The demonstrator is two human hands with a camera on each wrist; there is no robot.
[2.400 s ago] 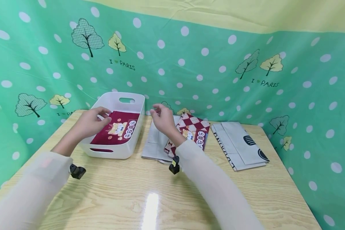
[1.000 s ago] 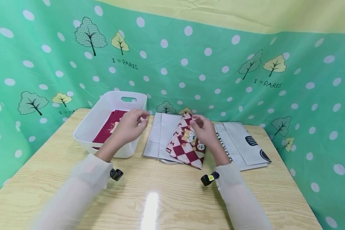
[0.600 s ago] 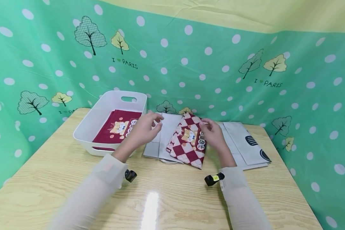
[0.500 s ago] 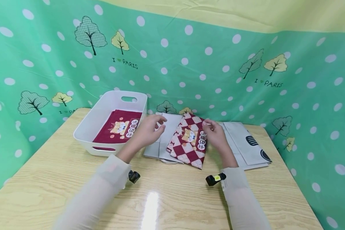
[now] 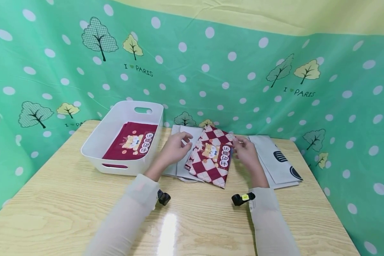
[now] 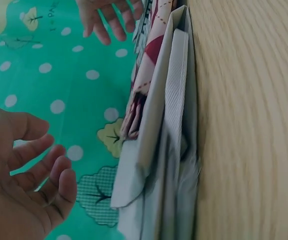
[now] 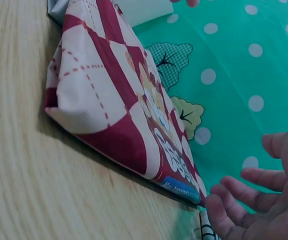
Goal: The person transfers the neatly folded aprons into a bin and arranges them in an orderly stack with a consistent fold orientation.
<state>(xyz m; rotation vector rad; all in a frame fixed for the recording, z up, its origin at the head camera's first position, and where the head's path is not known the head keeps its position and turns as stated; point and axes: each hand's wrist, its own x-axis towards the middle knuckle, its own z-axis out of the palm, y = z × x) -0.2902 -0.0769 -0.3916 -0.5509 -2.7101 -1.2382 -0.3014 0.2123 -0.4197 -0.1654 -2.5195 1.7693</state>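
A red-and-cream checkered folded cloth (image 5: 210, 156) with a cartoon dog print lies slanted, partly over a folded grey cloth (image 5: 185, 170). My left hand (image 5: 176, 148) hovers over the grey cloth, left of the checkered one, fingers loosely curved and holding nothing. My right hand (image 5: 248, 154) is at the checkered cloth's right edge; in the right wrist view its relaxed fingertips (image 7: 216, 205) come right beside the printed corner, with nothing gripped. From the side, the left wrist view shows the stacked folds and a grey strap (image 6: 176, 85).
A white plastic basket (image 5: 92, 156) stands at the left, with a dark red folded cloth (image 5: 115, 149) inside. On the right lies another folded grey cloth (image 5: 268, 156) with black utensil prints. A green dotted curtain (image 5: 224, 96) closes off the table's (image 5: 195, 220) back.
My left hand has moved right, from over the basket to over the grey cloth. My right hand has moved right, across the checkered cloth to its right edge. The basket and cloths stay put.
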